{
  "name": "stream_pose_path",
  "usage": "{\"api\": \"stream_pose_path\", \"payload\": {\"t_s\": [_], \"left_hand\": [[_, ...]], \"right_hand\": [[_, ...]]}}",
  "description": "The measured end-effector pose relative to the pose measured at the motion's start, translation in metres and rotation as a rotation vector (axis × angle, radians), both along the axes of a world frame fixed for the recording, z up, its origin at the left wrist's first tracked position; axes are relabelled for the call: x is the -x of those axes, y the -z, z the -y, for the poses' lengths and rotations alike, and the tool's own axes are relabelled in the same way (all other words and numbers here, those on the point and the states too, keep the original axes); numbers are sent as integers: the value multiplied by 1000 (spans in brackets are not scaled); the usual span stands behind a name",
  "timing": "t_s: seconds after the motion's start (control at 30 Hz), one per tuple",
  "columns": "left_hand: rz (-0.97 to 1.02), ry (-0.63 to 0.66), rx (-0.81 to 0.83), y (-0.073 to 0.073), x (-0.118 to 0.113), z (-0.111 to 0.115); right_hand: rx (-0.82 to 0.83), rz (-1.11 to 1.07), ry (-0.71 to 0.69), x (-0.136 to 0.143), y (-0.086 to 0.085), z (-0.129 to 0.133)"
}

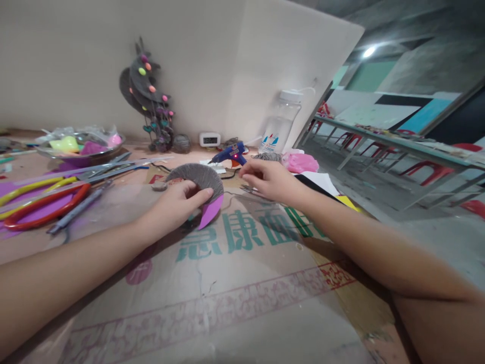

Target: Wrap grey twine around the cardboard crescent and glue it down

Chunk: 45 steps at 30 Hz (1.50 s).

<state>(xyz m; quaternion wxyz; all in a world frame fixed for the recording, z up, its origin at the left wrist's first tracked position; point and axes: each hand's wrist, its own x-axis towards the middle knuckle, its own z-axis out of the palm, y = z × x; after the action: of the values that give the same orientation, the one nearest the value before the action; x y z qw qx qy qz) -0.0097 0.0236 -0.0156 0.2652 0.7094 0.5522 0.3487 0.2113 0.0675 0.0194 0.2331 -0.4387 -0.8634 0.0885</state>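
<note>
Bare forearms [87,268] stretch across the foreground, over a printed board [242,344] with green characters and a reddish patterned band, and what a spot to be watching! Centre stage, just above those characters, it's the grey yarn-wrapped crescent [199,177], its lower tip showing bare purple. Left hand [178,202] has it gripped, thumb pressed on the front face. Over to the right hand [269,178]: fingers curled, thumb and forefinger narrow, a thin strand of yarn [229,194] running its way from the crescent. Is the strand pinched there? Blur says I can't tell.

Just behind sits a blue glue gun [229,153], red light glowing, with a white digital clock [209,139] and a ball of grey yarn [182,143] further left. Up against the pale wall, a beaded moon ornament [142,86]! Far left, yellow and red handles [84,192] lie in front of a loaded metal bowl [85,160]. Right side: a clear water bottle [280,124], a pink bundle [301,163], and beyond, red chairs [428,169] at a long table [379,131].
</note>
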Motion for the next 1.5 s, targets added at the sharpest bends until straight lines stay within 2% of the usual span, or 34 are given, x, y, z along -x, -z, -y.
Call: {"api": "stream_pose_path", "payload": {"t_s": [0.1, 0.17, 0.33, 0.5, 0.6, 0.67, 0.77, 0.83, 0.9, 1.0, 1.13, 1.23, 1.5], "left_hand": [[-11, -15, -14, 0, 0, 1], [-18, -22, -15, -1, 0, 1], [-23, -22, -5, -2, -1, 2], [-10, -12, 5, -3, -1, 2], [0, -21, 4, -4, -2, 3], [2, -25, 1, -4, -2, 3], [12, -12, -7, -2, -2, 2], [24, -9, -10, -1, -2, 1], [38, -7, -13, -1, -2, 0], [63, -9, -9, -1, -2, 0], [124, -34, 55, -3, -4, 2], [186, -13, 100, -3, -4, 3], [191, -2, 91, 1, -4, 1]], "right_hand": [[-15, 357, 77, -15, -3, -10], [-4, 504, 104, -22, -1, -15], [34, 625, 67, -26, 1, -19], [-34, 610, 125, -23, 9, -19], [-61, 524, 192, -25, 17, -26], [-65, 390, 207, -25, 18, -31], [-132, 72, 169, -22, 13, -30], [-184, -126, 111, -15, 9, -19], [-182, -219, 51, -8, 9, -4], [-155, -164, -39, 0, 17, 15], [-316, 42, -172, 0, 31, 20], [-405, 110, -170, -2, 36, 14], [-448, 193, -152, 2, 36, 13]]}}
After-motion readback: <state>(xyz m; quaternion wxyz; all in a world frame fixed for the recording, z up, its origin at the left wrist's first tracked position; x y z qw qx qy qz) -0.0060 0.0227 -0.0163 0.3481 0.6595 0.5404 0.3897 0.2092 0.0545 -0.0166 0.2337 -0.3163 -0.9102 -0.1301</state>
